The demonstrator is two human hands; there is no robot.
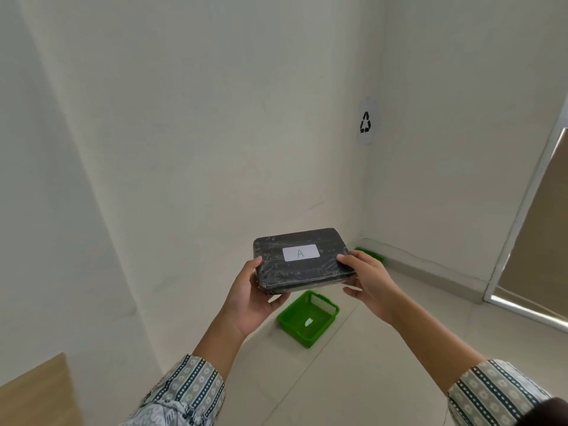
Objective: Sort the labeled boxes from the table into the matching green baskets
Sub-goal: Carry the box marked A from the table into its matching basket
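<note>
The pale tiled floor (384, 348) carries a green basket (308, 318) near the wall, with a second green basket (370, 254) farther off in the corner.

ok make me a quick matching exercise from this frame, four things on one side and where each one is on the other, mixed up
Things:
1. black box labelled A
2. green basket
3. recycling sign
4. wooden table corner

Places:
a. on the floor by the wall
b. bottom left edge of the view
c. held between left hand and right hand
d. stuck on the wall near the room corner

Pairs: 1-c, 2-a, 3-d, 4-b
</note>
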